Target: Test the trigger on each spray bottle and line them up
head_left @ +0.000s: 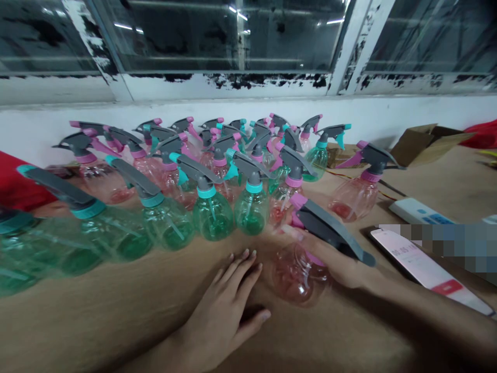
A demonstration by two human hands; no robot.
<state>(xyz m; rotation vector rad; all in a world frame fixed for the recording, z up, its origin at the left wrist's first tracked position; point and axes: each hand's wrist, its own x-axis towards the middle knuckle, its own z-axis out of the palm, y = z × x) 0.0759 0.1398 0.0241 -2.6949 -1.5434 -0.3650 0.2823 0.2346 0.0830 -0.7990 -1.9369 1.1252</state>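
My right hand (pixel 337 264) is wrapped round the neck of a pink spray bottle (pixel 297 277) with a grey trigger head, which stands on the brown table (pixel 116 321) in front of me. My left hand (pixel 225 305) lies flat on the table just left of that bottle, fingers stretched out and holding nothing. Behind them stand several more spray bottles in a crowd, green ones (pixel 212 212) at the front left and pink ones (pixel 355 194) further back and to the right.
A phone (pixel 423 269) with a lit screen lies at the right, and a white power strip (pixel 419 211) sits beyond it. An open cardboard box (pixel 427 140) stands at the back right. A white wall with windows runs behind the table. Red cloth (pixel 15 181) shows at the left.
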